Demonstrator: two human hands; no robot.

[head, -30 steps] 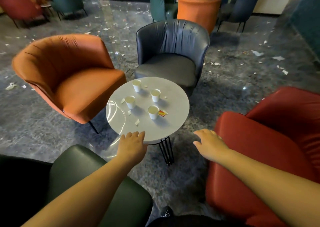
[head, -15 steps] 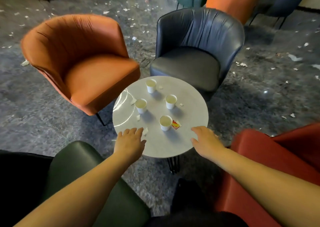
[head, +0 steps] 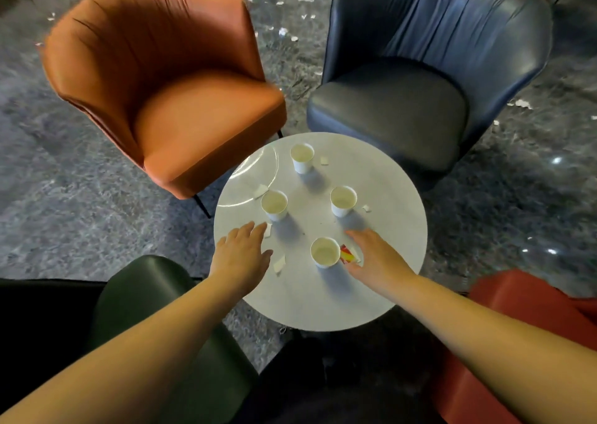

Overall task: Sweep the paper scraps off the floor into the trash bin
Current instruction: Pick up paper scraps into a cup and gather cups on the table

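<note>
Both hands reach over the round white bench, fingers extended and relaxed, grasping nothing. The left hand hovers at the bench's left edge; a white paper scrap lies just right of its thumb, and a smaller scrap sits at its fingertips, so this hand is plainly the nearer one for both. The right hand lies just right of the nearest paper cup, with a red-and-yellow wrapper showing between cup and hand (whether the fingers touch it cannot be told).

Three more cups stand farther out: left, right and far, with small scraps beside them. Most of the task's paper scraps are scattered on the grey floor between and behind the orange armchair and the dark blue armchair. No broom or trash bin is in view. Judging from this, floor sweeping has not begun; the next move looks like gathering bench litter, the left hand closing rightward on its scrap.
</note>
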